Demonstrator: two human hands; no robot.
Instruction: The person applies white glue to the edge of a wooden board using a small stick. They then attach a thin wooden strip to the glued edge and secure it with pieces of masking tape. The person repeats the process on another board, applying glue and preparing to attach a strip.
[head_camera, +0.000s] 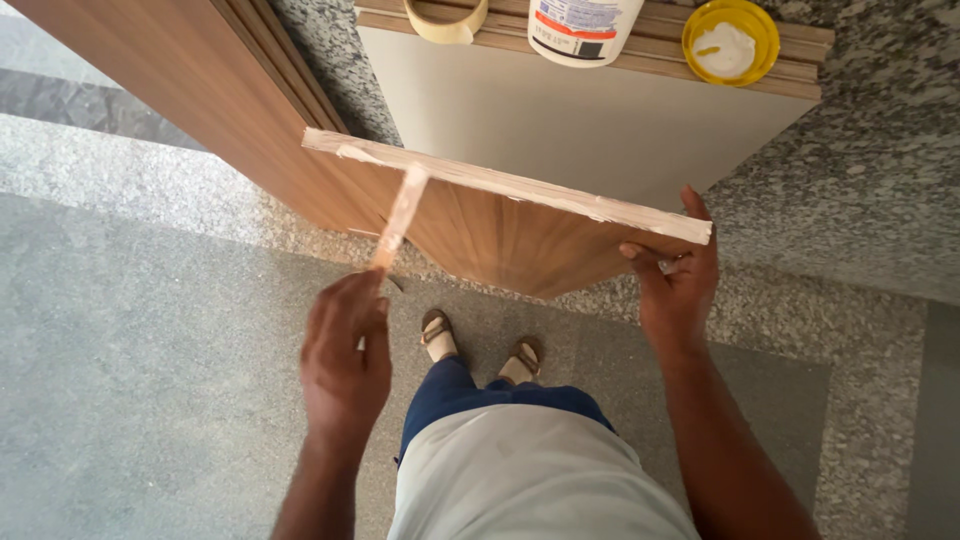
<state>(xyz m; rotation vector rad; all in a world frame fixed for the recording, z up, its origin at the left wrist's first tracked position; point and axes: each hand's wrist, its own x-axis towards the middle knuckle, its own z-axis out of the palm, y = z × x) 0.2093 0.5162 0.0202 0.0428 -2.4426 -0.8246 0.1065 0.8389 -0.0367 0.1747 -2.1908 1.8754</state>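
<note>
My left hand grips a thin wooden stick smeared with white glue, its tip resting on the upper edge of a wood-laminate board. That edge is coated with white glue along its length. My right hand clasps the board's right end, thumb on the near face, holding it tilted on edge in front of me.
A large pale panel lies on a granite counter. On strips at its far side sit a tape roll, a white glue bottle and a yellow lid of glue. Brown boards lean at left. My sandalled feet stand on speckled floor.
</note>
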